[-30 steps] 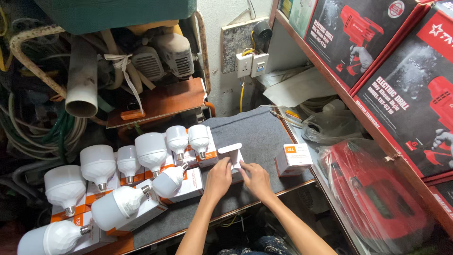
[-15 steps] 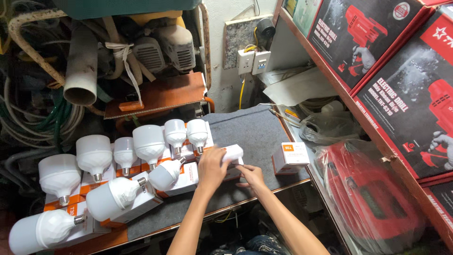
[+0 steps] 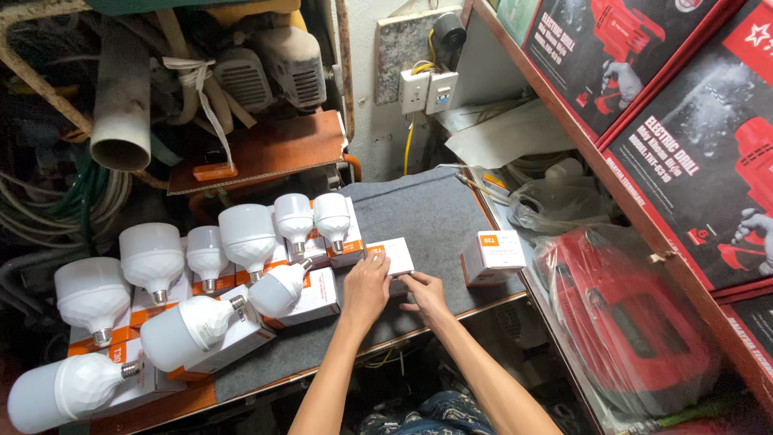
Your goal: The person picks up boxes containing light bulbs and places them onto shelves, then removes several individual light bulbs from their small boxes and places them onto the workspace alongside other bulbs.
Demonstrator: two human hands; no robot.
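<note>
A: Both hands are on the small white box [image 3: 390, 256], which lies flat on the grey mat [image 3: 435, 217] of the counter, just beside the nearest row of bulbs.

B: The left hand [image 3: 366, 288] lies over the box's near left corner, fingers pressed together on top. The right hand [image 3: 425, 294] comes in low from the side, fingertips touching the near edge (whether they pinch a flap, I cannot tell).

A: To handle it well, I'd judge the left hand should pin the box down while the right works the edge, with no sideways shove.

B: Agreed, the upright white bulbs [image 3: 332, 217] stand on their boxes just to the left, and one bulb lying on its side [image 3: 278, 290] almost meets the left wrist.

A: The second small box [image 3: 493, 256] with an orange patch sits apart to the right, near the counter's edge.
</note>
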